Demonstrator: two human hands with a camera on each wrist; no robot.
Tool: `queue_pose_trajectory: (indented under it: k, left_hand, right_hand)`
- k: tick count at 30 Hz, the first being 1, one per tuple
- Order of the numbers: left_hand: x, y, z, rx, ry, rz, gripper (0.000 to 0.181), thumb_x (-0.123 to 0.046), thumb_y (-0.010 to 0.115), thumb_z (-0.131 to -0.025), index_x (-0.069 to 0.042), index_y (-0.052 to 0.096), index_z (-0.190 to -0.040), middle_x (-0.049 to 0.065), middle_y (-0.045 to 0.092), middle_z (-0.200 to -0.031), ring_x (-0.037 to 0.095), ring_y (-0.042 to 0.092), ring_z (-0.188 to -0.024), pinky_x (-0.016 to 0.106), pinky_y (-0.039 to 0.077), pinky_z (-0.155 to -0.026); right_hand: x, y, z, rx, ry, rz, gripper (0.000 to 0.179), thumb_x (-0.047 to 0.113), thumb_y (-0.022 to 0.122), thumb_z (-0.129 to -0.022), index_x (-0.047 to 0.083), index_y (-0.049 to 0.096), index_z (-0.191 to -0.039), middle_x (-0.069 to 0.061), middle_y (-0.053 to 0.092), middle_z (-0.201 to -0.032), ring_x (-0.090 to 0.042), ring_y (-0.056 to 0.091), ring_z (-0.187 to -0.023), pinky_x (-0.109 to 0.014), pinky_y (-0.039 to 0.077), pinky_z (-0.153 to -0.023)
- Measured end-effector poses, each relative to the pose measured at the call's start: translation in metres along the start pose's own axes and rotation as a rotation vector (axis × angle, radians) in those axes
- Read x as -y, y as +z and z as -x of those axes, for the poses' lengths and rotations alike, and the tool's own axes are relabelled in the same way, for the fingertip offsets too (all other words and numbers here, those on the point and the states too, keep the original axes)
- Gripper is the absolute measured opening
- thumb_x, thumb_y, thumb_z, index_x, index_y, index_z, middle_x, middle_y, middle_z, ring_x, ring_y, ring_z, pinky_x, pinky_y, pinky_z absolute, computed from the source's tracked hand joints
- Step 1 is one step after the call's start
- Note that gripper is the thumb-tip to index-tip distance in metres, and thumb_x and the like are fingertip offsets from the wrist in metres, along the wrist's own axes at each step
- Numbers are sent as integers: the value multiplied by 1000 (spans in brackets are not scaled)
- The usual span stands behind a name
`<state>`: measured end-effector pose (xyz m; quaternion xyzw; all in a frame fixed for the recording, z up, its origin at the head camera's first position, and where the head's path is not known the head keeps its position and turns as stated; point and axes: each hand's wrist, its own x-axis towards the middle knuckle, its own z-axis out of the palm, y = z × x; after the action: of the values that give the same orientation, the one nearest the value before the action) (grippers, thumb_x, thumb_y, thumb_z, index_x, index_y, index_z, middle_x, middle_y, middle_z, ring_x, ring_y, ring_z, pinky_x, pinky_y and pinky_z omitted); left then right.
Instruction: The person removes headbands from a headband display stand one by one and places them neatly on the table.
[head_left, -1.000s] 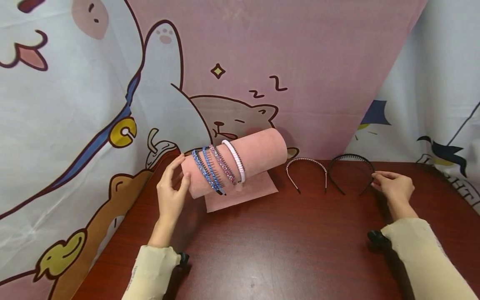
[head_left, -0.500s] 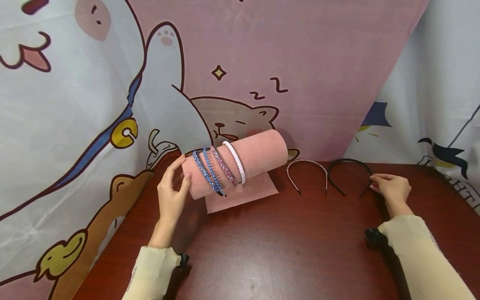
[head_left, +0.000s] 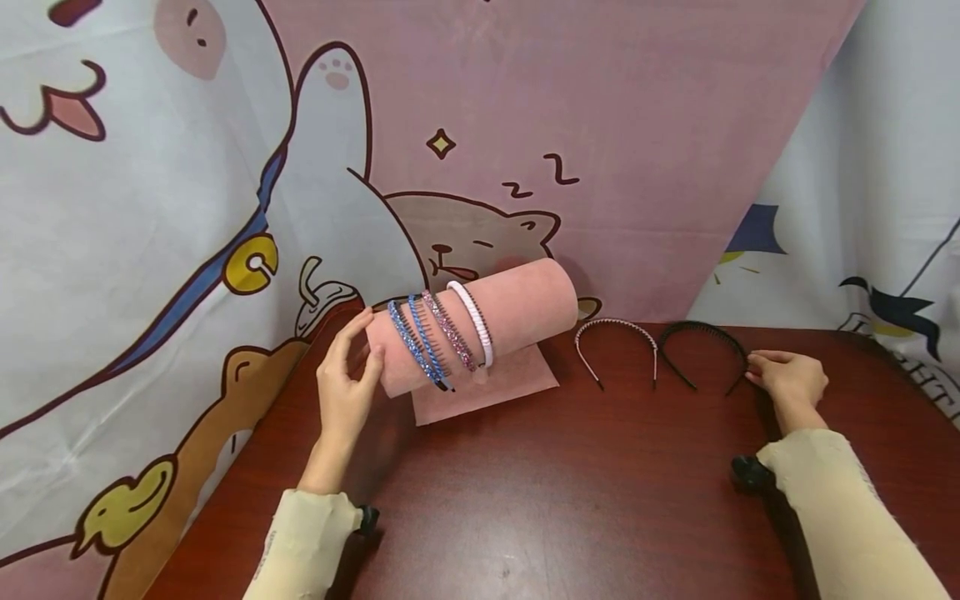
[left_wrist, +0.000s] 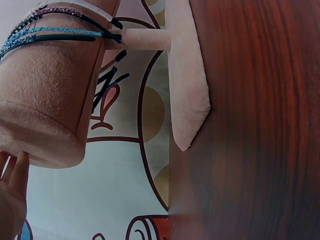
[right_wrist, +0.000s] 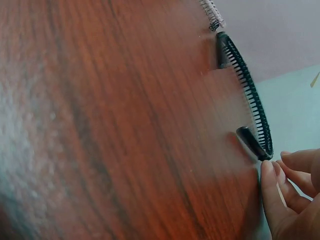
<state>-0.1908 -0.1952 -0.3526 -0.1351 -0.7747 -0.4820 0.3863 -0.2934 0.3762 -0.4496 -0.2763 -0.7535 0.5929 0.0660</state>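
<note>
A pink velvet cylinder stand (head_left: 517,308) carries several headbands: two blue (head_left: 417,343), a pink glitter one (head_left: 450,333) and a white one (head_left: 476,321). My left hand (head_left: 362,350) rests with straight fingers against the cylinder's left end; the left wrist view shows the cylinder (left_wrist: 50,100) above my fingertips (left_wrist: 15,175). On the table to the right lie a thin pink beaded headband (head_left: 615,323) and a black toothed headband (head_left: 701,327). My right hand (head_left: 752,368) pinches the black headband near its right end, where my fingertips (right_wrist: 267,170) meet the band (right_wrist: 250,90).
The stand's flat pink base (head_left: 487,387) sits on the dark red wooden table (head_left: 562,483). Cartoon-printed cloth (head_left: 150,208) hangs behind and to the left of the table, and more hangs at the right. Bare wood fills the table's front half.
The black headband's arch has sunk a little lower toward the table under my right hand. My left hand stays against the cylinder's end.
</note>
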Motion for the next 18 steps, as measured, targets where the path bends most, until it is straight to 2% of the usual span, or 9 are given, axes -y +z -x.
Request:
queue_pose_trajectory:
  k: [3,6,10,18]
  left_hand:
    - [0,0,0,0,-1,-10,41,4,65,-90,7,59,-130,19,62,-137,28,60,-125,13,50,-98]
    - [0,0,0,-1,-2,-16,41,4,65,-90,6,60,-130,19,62,-137,28,60,-125,28,55,-98]
    - [-1,0,0,-1,-6,-20,41,3,65,-90,5,60,-130,19,62,-137,28,60,-125,47,53,-96]
    - [-1,0,0,1,-12,-14,41,2,65,-90,5,60,-131,19,62,-137,28,59,-125,52,52,-95]
  right_hand:
    - [2,0,2,7,6,-77,36,9,61,-95,29,65,-65,21,60,-48,5,64,-50,-16,57,-54]
    - [4,-1,4,22,0,-156,41,6,61,-95,30,64,-62,19,62,-49,3,64,-50,-16,57,-53]
    - [7,-1,7,47,-34,-247,41,2,60,-94,28,67,-63,16,65,-52,1,65,-50,-16,57,-52]
    - [12,0,15,68,-76,-303,30,3,63,-93,23,71,-72,15,68,-57,-1,67,-53,-17,57,-53]
